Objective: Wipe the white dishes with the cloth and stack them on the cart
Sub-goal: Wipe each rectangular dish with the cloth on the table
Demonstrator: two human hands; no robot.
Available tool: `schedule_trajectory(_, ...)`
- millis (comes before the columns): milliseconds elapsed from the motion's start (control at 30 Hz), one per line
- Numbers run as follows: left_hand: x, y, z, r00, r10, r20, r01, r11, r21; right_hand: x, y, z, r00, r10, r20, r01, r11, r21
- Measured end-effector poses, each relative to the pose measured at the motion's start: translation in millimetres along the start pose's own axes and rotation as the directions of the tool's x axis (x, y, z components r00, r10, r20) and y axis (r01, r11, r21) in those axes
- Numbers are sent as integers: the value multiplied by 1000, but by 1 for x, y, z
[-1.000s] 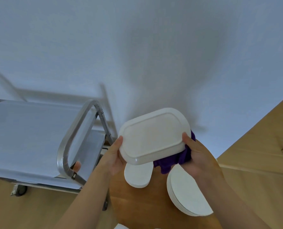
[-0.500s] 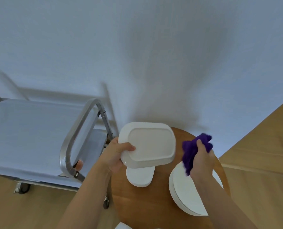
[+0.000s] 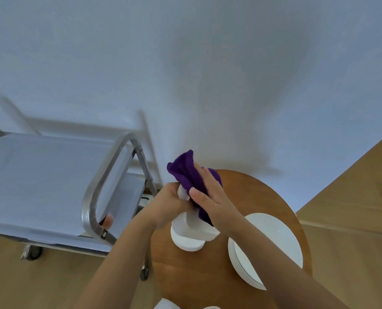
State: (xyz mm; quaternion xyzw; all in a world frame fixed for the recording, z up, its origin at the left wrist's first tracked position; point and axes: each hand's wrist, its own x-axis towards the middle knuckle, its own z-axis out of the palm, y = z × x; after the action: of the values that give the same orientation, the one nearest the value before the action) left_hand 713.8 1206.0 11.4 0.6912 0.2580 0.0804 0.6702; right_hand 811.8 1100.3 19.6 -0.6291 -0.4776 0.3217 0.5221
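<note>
My left hand (image 3: 170, 206) grips a white rectangular dish (image 3: 196, 224), which is tilted nearly edge-on above the round wooden table (image 3: 248, 192). My right hand (image 3: 210, 197) holds a purple cloth (image 3: 185, 172) wrapped over the dish's upper edge, with the thumb on the near side and the fingers on the far side. Most of the dish is hidden by both hands and the cloth. Directly below it, a small white dish (image 3: 186, 244) lies on the table. A stack of round white plates (image 3: 272, 239) sits at the table's right.
The metal cart (image 3: 40, 175) stands to the left against the white wall, and its curved handle (image 3: 106, 175) is close to my left forearm. Its top shelf holds no dishes. More white dishes (image 3: 165, 305) peek in at the bottom edge. Wood floor lies all around.
The dish has been turned from nearly flat to edge-on. My right hand brought the cloth left from beside the dish and now covers its upper edge.
</note>
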Motion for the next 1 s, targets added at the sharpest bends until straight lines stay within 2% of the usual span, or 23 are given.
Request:
schedule_trajectory(167,-8,11,0,996,65,61,-72,991,115,6,-1,-3,995,-75,-68,60,978,-202)
schedule_trajectory(267,-13,22,0,991,90,96,-100,989,107,10,-3,-7,982,-127,-139,99,977,-190)
schedule_trajectory(367,-18,25,0,996,77,50,-80,995,65,13,1,-15,976,-132,-171,108,983,-146)
schedule_trajectory(567,-26,31,-3,997,64,-50,-67,996,-61,10,21,-32,971,23,-237,-48,994,-98)
schedule_trajectory(733,-26,30,0,993,63,-100,-78,985,-152,5,40,-40,952,187,-242,-178,982,57)
schedule_trajectory(867,-25,24,3,985,59,-159,-99,961,-260,3,42,-46,939,242,-244,-233,970,66)
schedule_trajectory(1000,-23,15,7,971,33,-235,-122,919,-376,4,51,-54,898,366,-245,-347,930,117)
